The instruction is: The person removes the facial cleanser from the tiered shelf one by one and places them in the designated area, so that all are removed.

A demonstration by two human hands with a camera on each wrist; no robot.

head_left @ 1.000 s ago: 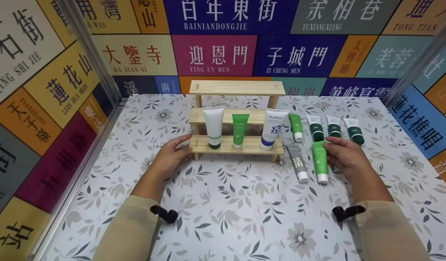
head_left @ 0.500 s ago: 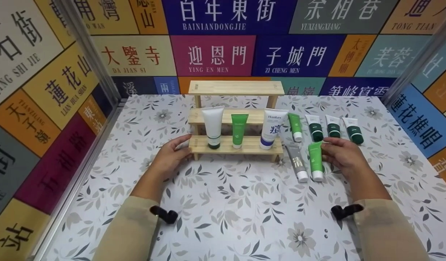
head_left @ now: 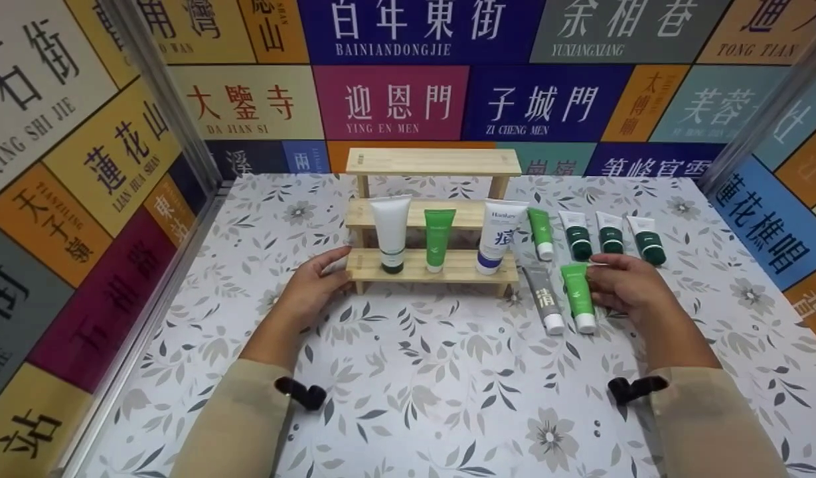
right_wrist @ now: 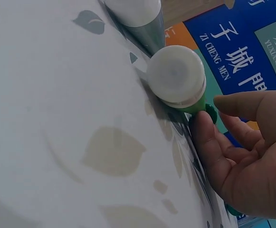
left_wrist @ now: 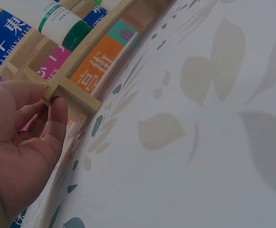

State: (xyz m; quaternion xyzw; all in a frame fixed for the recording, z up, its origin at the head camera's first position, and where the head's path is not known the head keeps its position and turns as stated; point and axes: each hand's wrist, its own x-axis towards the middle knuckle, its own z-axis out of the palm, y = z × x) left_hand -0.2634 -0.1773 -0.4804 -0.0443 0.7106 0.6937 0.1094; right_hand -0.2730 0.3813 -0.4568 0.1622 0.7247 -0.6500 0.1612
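Observation:
My left hand grips the left end of the lowest step of a wooden tiered shelf, thumb and fingers at its corner in the left wrist view. On that step stand a white tube with a dark green cap, a green tube and a white tube with blue lettering. To the right, another green tube lies cap toward me. My right hand touches its right side with the fingertips. A gap shows between thumb and forefinger in the right wrist view.
A grey tube lies just left of the touched green one. Behind them lie a small green tube and several white-and-dark-green tubes. Printed wall panels surround the flower-patterned table.
The green tube by my right hand has shifted slightly left and tilted, its top leaning left; my right hand has moved a little with it. My left hand keeps its place on the shelf.

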